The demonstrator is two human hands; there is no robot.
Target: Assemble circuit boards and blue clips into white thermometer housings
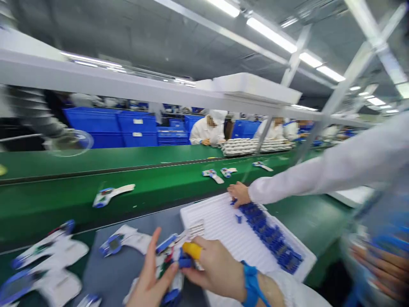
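1. Gripped a small blue part [184,262] in the right hand [220,264], fingers closed in a pinch, with a yellow finger cover [191,250] on one of them.
2. Located the device shell [168,258] between both hands, above the grey mat [107,273], partly hidden and blurred.
3. Positioned the left hand [148,279] at the near side of the shell, index finger raised and spread from the thumb. Could not tell: fingers closed on the shell or merely supporting it.
4. Judged the blue part light, stiff and easy to drop; best pinched by opposite sides.
5. Judged the shell light and rigid, probably smooth plastic, with delicate exposed internals; best taken by the white handle or outer rim.
6. Observed a ridged white tray [211,209] on the green tabletop [297,213], with a dense band of blue parts [271,236] along one side, one loose piece [238,219] beside it, and a co-worker's hand [239,194] at the far end.
7. Noted further shells on the mat, at the left and along the green strip [64,181] behind.
8. Noted beyond: stacked white trays [243,147], blue bins [92,121], white-clad co-workers [200,133], a white rail [128,85] and bright ceiling lights [271,35].
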